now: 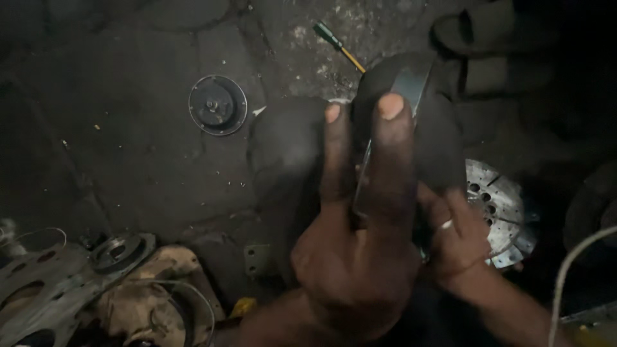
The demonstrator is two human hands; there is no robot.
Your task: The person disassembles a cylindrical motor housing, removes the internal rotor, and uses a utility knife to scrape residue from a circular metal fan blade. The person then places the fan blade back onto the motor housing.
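My left hand (360,257) is raised in the middle of the view, back toward the camera, two fingers stretched straight up. A flat grey metal strip (409,82) runs down between those fingers, and the fingertips press on it. Behind it sits a dark round part (437,144), hard to make out in the dim light. My right hand (456,238), with a ring on one finger, comes in from the lower right and grips the lower right edge of the dark round part.
A slotted metal disc (500,212) lies at the right. On the dark floor are a round black disc (217,105) and a green-handled screwdriver (337,45). Perforated metal plates (38,292), a ring (119,252) and a pale wire (572,270) lie near the bottom.
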